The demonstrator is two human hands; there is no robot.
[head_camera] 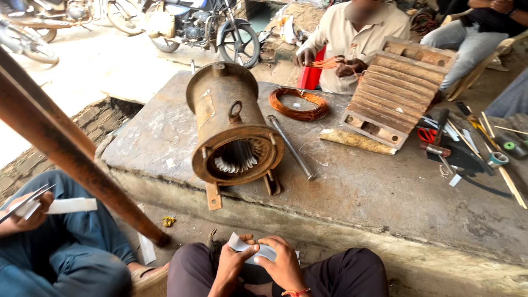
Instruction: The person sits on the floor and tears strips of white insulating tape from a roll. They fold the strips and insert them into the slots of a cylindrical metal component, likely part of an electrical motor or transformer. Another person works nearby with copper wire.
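At far left, a seated co-worker's hand (25, 215) gripped a white paper strip (70, 205). Low in the middle, the person's left hand (235, 261) and right hand (281, 264) met over the lap, wrists bent inward, the fingers of both pinching a small folded white paper sheet (263, 251) from either edge. Just beyond, a rusty motor housing (231, 124) lay on the stone surface (374, 187), a copper wire coil (298, 103) behind it.

Open-air repair workshop: rusty motor housing (234, 129), copper wire coil (298, 104), scattered tools.
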